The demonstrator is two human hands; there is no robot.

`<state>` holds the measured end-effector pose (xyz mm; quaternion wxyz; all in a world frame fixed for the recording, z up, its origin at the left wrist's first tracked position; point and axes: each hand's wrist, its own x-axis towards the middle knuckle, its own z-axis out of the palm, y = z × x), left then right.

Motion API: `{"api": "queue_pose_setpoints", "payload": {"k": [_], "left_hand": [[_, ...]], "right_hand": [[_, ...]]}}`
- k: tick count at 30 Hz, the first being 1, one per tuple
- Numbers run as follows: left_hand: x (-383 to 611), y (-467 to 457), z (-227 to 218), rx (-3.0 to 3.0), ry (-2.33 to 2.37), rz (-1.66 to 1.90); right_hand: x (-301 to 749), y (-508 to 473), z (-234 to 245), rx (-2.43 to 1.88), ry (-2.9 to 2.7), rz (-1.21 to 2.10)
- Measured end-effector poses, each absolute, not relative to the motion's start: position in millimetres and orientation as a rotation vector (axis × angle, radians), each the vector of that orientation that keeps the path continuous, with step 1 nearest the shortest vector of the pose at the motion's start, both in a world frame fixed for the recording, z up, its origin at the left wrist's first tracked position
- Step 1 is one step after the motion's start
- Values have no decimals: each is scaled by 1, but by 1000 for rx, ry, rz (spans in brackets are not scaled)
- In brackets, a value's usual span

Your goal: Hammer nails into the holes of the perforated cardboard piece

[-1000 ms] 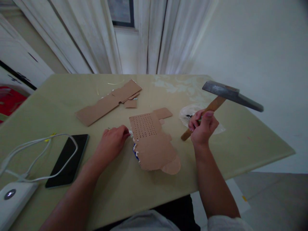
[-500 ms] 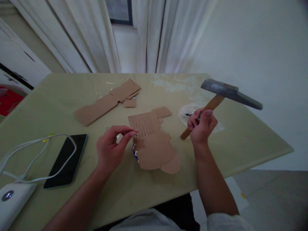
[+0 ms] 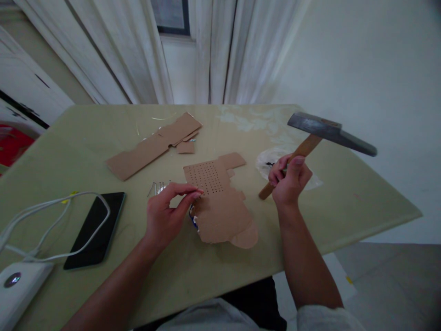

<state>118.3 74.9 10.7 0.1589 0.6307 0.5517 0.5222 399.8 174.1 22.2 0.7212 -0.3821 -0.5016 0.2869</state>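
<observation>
My right hand [image 3: 290, 180] is closed round the wooden handle of a hammer [image 3: 324, 136], whose steel head is raised above the table's right side. My left hand [image 3: 170, 208] hovers at the left edge of a perforated cardboard piece [image 3: 217, 197], thumb and fingers pinched together on something too small to make out. Several small nails [image 3: 157, 187] lie on the table just beyond that hand. A bit of blue shows under the cardboard's left edge.
A long cardboard strip [image 3: 151, 146] lies further back. A black phone [image 3: 94, 229], white cables [image 3: 48, 216] and a white device [image 3: 17, 287] sit at the left. A clear plastic bag [image 3: 272, 163] lies behind my right hand. The green table [image 3: 361, 193] ends near right.
My left hand rose off the table by the nails, then moved right to the cardboard's edge with fingers pinched. The hammer stayed raised, nearly still.
</observation>
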Motion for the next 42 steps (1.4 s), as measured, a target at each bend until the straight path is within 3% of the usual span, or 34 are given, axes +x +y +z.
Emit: {"api": "queue_pose_setpoints", "payload": {"k": [42], "left_hand": [[117, 76, 9, 1847, 1465, 1505]], "right_hand": [[397, 173, 27, -844, -1093, 667]]}}
